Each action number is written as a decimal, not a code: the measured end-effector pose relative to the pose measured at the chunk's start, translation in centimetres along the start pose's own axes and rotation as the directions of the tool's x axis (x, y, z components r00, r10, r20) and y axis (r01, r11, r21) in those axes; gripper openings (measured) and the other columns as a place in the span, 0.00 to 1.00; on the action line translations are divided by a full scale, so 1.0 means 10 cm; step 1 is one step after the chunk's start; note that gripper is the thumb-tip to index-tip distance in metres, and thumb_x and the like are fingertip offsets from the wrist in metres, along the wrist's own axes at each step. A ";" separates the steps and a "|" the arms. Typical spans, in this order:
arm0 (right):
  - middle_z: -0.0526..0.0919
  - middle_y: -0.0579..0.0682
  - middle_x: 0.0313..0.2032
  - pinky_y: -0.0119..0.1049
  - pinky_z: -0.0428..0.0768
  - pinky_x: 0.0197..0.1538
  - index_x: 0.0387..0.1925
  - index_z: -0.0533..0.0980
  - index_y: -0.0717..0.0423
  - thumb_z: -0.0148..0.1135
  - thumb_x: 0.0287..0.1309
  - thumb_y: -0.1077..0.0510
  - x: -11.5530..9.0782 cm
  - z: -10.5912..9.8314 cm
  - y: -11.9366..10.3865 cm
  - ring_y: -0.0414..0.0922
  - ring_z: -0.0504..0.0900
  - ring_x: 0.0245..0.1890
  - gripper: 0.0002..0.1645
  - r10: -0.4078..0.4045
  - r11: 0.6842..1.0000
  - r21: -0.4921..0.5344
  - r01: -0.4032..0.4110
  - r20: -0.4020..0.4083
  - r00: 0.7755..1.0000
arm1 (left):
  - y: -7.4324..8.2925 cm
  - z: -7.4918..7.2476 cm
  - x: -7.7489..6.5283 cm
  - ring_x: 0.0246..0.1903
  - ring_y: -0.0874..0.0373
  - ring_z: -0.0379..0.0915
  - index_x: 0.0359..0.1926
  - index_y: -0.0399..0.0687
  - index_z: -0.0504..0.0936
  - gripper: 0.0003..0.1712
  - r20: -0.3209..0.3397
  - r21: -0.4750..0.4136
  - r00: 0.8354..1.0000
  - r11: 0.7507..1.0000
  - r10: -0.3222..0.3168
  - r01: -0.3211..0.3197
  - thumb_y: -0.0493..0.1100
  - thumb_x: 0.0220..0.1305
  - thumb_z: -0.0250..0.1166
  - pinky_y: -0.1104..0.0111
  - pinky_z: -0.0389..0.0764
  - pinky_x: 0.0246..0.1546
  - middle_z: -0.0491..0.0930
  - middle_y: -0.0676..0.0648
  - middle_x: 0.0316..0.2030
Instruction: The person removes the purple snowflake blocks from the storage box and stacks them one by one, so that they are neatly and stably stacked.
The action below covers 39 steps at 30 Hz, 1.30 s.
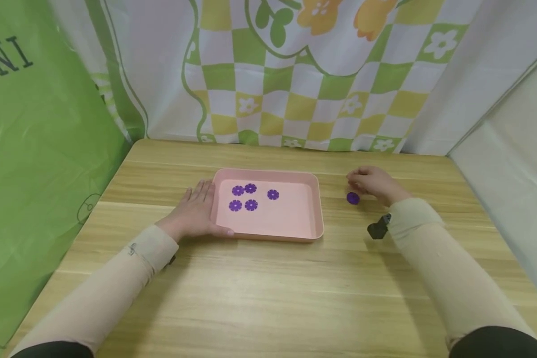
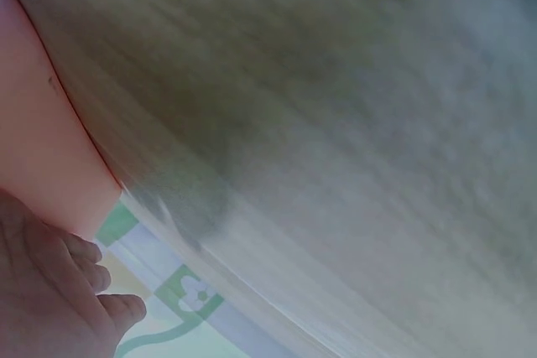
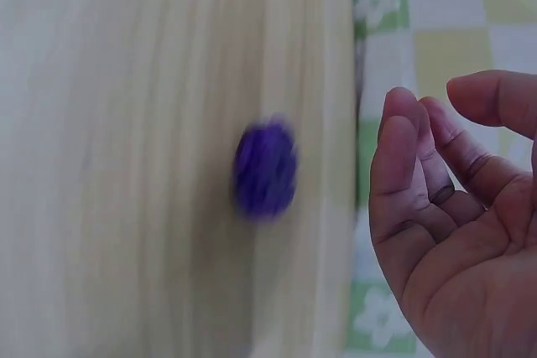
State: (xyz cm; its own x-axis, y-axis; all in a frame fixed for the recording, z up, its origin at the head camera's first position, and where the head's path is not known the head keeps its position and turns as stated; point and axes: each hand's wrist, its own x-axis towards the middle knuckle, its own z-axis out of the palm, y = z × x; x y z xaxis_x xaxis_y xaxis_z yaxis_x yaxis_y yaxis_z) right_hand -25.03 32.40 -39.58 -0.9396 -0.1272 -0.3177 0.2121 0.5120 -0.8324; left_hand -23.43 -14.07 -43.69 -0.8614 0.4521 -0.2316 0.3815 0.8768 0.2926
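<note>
A shallow pink tray (image 1: 291, 219) lies on the table with several purple notched discs (image 1: 251, 205) spread over its left half. My left hand (image 1: 194, 211) rests against the tray's left side, fingers stretched along the wall and thumb at the near rim. In the left wrist view, part of that hand (image 2: 50, 291) shows beside the tray's wall (image 2: 50, 140). To the right of the tray, my right hand (image 1: 376, 184) hovers with loosely bent fingers and nothing between them. Just below its fingertips is another purple piece (image 1: 353, 198), blurred in the right wrist view (image 3: 265, 170).
The wooden table (image 1: 268, 293) ends at the back against a checked, flowered curtain (image 1: 291, 99). Green sheeting (image 1: 36, 164) hangs along the left, and a white sheet (image 1: 510, 149) along the right. A black wrist device (image 1: 378, 228) sticks out from the right cuff.
</note>
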 end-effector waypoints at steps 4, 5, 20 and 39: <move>0.75 0.69 0.60 0.39 0.81 0.60 0.67 0.64 0.78 0.49 0.79 0.57 0.09 0.17 -0.18 0.48 0.81 0.53 0.28 -0.032 0.999 0.014 0.031 0.031 0.999 | 0.00 -0.02 -0.01 0.79 0.38 0.21 0.79 0.29 0.30 0.91 -0.002 0.011 1.000 1.000 0.003 -0.003 0.88 0.41 0.65 0.44 0.29 0.76 0.28 0.31 0.80; 0.75 0.70 0.61 0.40 0.80 0.61 0.67 0.64 0.78 0.49 0.79 0.57 0.11 0.22 -0.22 0.50 0.80 0.55 0.28 -0.034 0.999 0.013 0.034 0.039 0.999 | 0.00 -0.02 -0.01 0.79 0.38 0.20 0.79 0.29 0.31 0.91 -0.001 0.012 1.000 1.000 0.004 -0.004 0.88 0.41 0.66 0.44 0.29 0.76 0.28 0.31 0.80; 0.77 0.70 0.60 0.50 0.78 0.65 0.63 0.71 0.75 0.54 0.77 0.60 0.36 0.77 -0.68 0.62 0.77 0.61 0.23 -0.086 0.995 -0.039 0.093 0.163 0.983 | -0.01 -0.03 -0.02 0.79 0.39 0.20 0.79 0.29 0.32 0.89 -0.018 0.077 1.000 0.997 0.003 -0.002 0.89 0.43 0.61 0.46 0.25 0.76 0.28 0.31 0.80; 0.81 0.62 0.55 0.41 0.84 0.54 0.62 0.75 0.68 0.62 0.70 0.58 0.62 1.38 -0.85 0.52 0.83 0.50 0.24 -0.005 0.973 -0.226 0.054 0.213 0.977 | 0.00 -0.02 -0.01 0.79 0.41 0.19 0.79 0.31 0.30 0.88 0.006 0.046 1.000 0.999 -0.007 0.007 0.88 0.44 0.64 0.47 0.26 0.76 0.25 0.33 0.80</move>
State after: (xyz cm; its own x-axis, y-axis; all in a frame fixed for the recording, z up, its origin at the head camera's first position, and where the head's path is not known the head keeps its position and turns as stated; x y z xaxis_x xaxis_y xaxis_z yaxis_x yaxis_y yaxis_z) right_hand -28.96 15.48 -40.75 -0.8620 -0.3073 -0.4031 0.0950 0.6832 -0.7241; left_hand -23.45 -14.15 -43.50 -0.8622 0.4465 -0.2391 0.3903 0.8866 0.2482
